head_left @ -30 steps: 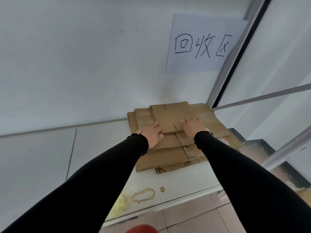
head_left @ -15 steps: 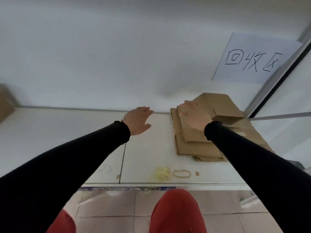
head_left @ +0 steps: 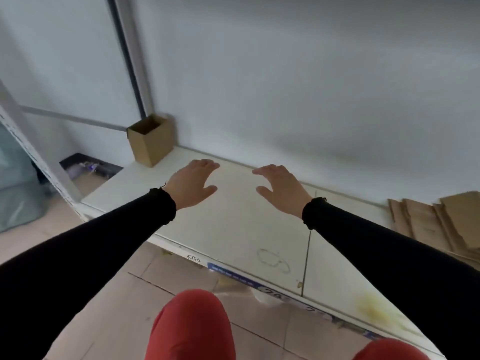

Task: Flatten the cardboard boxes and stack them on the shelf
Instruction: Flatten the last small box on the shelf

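An upright open cardboard box (head_left: 150,139) is standing at the far left corner of the white shelf (head_left: 233,229), while the flattened boxes (head_left: 439,222) are lying stacked at its right edge. I am holding my left hand (head_left: 191,185) and right hand (head_left: 281,189) spread, empty, above the shelf between them.

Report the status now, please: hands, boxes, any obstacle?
Left hand and right hand open, holding nothing. Upright open cardboard box not flattened, far left on shelf. Flattened stack right. Nothing in the way.
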Demonstrator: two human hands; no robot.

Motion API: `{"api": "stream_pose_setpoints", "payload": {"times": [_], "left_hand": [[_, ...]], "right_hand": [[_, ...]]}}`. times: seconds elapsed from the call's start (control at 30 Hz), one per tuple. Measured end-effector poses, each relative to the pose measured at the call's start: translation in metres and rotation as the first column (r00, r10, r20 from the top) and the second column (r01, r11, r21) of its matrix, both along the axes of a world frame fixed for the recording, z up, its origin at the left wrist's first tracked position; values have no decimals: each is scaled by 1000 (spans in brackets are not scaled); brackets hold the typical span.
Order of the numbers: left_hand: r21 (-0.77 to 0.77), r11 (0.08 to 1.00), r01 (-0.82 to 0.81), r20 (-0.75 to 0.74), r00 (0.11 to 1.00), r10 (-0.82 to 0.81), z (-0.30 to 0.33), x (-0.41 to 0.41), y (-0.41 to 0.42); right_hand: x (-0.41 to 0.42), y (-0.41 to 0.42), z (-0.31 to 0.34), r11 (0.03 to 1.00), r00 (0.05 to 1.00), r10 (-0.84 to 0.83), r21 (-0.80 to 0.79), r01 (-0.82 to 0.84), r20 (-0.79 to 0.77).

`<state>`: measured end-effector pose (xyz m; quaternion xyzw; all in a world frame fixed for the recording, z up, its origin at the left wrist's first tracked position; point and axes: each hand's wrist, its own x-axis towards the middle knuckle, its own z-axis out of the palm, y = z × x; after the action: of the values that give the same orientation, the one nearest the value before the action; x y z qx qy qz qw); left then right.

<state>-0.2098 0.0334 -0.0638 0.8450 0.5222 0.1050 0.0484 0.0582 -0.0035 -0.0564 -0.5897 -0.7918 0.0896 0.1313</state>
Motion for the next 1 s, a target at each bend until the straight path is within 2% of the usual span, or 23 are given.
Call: {"api": "stream_pose_setpoints", "payload": {"times": [0.13, 0.37, 0.53, 0.77, 0.9, 1.0], "left_hand": [[-13, 995, -102, 52, 993, 103, -9, -71, 23], [-24, 964, -263, 103, 959, 264, -27, -176, 73], [-17, 933, -358, 66, 931, 359, -34, -223, 124], [-49, 937, -345, 27, 938, 346, -36, -257, 194], [-136, 939, -315, -21, 949, 315, -39, -247, 221], [-152, 936, -318, 45, 944, 328, -48, -236, 227]], "right_hand": [[-75, 36, -4, 996, 995, 90, -17, -90, 37], [-179, 105, -13, 988, 990, 143, -53, -143, 14], [-241, 157, -18, 983, 984, 176, -68, -173, 37], [-317, 225, -25, 976, 977, 210, -73, -207, 40], [-341, 252, -34, 964, 985, 170, -204, -171, -20], [-335, 253, -37, 973, 986, 167, -159, -166, -3]]}}
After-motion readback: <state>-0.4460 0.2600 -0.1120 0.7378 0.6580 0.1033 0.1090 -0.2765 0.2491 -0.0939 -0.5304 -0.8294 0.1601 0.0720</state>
